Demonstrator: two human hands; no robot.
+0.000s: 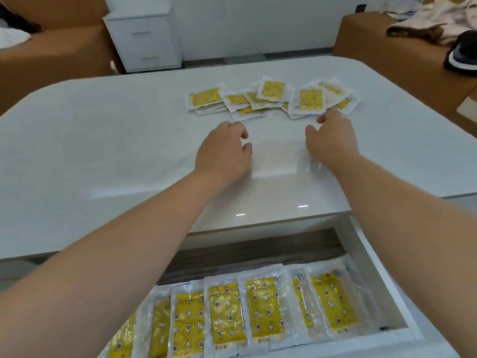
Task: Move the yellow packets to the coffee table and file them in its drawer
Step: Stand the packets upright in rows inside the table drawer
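Several yellow packets [271,98] in clear wrappers lie in a loose heap at the far middle of the white coffee table [103,151]. My left hand [224,151] hovers over the tabletop just short of the heap, fingers loosely curled and holding nothing. My right hand [331,136] reaches to the heap's right end, its fingertips at the edge of a packet there, with nothing in its grasp. Below the table's near edge the drawer [382,280] stands open. A row of yellow packets [260,308] lies overlapping inside it.
A white bedside cabinet [144,37] stands beyond the table against the wall. Brown sofas [51,47] flank it on both sides, the right one carrying clothes [438,21].
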